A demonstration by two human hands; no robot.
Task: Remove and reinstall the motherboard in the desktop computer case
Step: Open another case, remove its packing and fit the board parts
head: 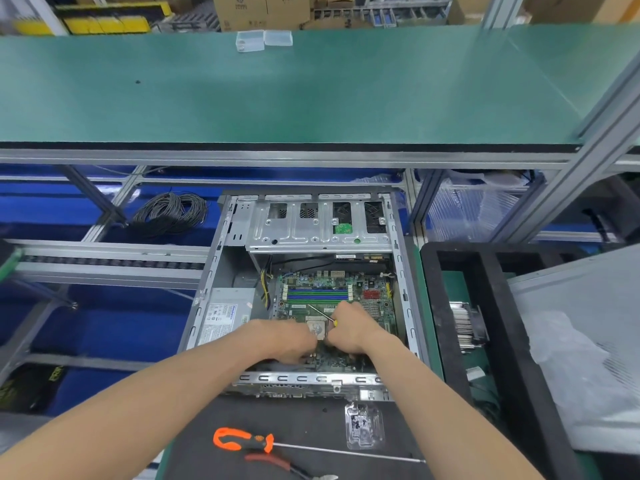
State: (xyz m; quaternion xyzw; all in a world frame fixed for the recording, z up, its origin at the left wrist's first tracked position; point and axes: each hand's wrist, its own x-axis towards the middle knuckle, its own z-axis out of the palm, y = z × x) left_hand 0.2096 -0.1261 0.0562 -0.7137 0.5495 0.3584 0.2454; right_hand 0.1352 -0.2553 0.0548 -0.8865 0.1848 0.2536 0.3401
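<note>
Gripping a thin screwdriver [320, 314] in your right hand [349, 329], you have its shaft slanting up-left over the board [377, 299] in the case [221, 251]; your left hand [280, 341] rests curled just beside, its grasp hidden.

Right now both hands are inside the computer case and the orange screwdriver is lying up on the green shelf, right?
Not quite. Both hands, left hand and right hand, are inside the computer case, but the orange screwdriver is not on the green shelf. The head view shows it lying on the dark mat in front of the case, beside red-handled pliers.
</note>
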